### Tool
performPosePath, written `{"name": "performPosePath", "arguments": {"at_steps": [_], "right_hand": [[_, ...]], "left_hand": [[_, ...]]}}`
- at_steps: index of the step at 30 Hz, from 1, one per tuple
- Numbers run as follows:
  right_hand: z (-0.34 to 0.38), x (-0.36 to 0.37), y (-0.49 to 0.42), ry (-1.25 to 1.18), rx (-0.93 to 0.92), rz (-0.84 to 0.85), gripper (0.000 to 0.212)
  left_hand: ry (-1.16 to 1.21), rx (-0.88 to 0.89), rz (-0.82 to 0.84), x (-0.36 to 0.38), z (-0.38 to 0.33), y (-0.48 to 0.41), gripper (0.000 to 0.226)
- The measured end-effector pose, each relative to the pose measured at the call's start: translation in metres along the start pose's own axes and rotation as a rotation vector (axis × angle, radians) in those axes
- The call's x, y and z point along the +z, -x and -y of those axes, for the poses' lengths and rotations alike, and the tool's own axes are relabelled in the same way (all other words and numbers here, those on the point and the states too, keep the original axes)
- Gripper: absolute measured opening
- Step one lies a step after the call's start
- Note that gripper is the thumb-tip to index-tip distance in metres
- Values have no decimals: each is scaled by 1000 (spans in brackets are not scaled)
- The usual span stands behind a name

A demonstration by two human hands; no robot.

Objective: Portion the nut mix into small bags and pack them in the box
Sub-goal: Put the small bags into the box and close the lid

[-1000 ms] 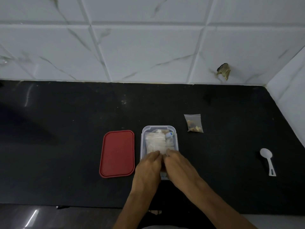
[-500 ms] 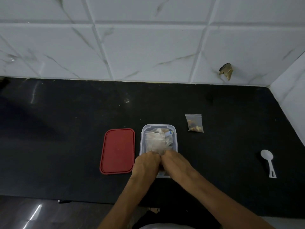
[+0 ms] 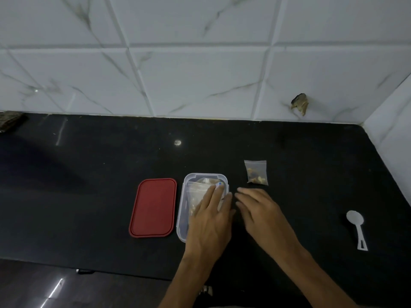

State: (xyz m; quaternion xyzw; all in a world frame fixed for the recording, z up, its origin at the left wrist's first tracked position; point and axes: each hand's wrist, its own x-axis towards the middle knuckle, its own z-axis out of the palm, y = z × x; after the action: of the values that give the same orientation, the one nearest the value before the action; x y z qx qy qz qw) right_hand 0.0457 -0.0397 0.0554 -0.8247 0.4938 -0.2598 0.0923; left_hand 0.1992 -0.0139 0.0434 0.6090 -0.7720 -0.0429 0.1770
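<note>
1. Since the earlier frames, the right hand (image 3: pixel 258 210) has moved off the box (image 3: pixel 181 210) and now sits over the counter (image 3: pixel 89 196) just right of it. Before, both hands met at the box's near end.
2. Right hand: fingers loosely spread, holding nothing. Contact with the counter cannot be told.
3. Left hand (image 3: pixel 211 216): fingers straight and flat, resting on the bags (image 3: pixel 198 192) packed inside the box.
4. One filled small bag (image 3: pixel 256 173) lies on the counter beyond the right hand, apart from the box.
5. A red lid (image 3: pixel 153 207) lies flat just left of the box; a white spoon (image 3: pixel 357 227) lies well to the right.
</note>
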Motion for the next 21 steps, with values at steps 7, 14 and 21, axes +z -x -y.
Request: {"name": "performPosePath", "arguments": {"at_steps": [7, 14, 21], "right_hand": [[-91, 11, -6, -161, 425, 87, 27], [-123, 23, -22, -459, 711, -5, 20], [-143, 31, -43, -552, 914, 101, 43]], "left_hand": [[269, -88, 36, 28, -48, -61, 39], [400, -330, 258, 79, -69, -98, 54], [429, -505, 323, 106, -58, -124, 43]]}}
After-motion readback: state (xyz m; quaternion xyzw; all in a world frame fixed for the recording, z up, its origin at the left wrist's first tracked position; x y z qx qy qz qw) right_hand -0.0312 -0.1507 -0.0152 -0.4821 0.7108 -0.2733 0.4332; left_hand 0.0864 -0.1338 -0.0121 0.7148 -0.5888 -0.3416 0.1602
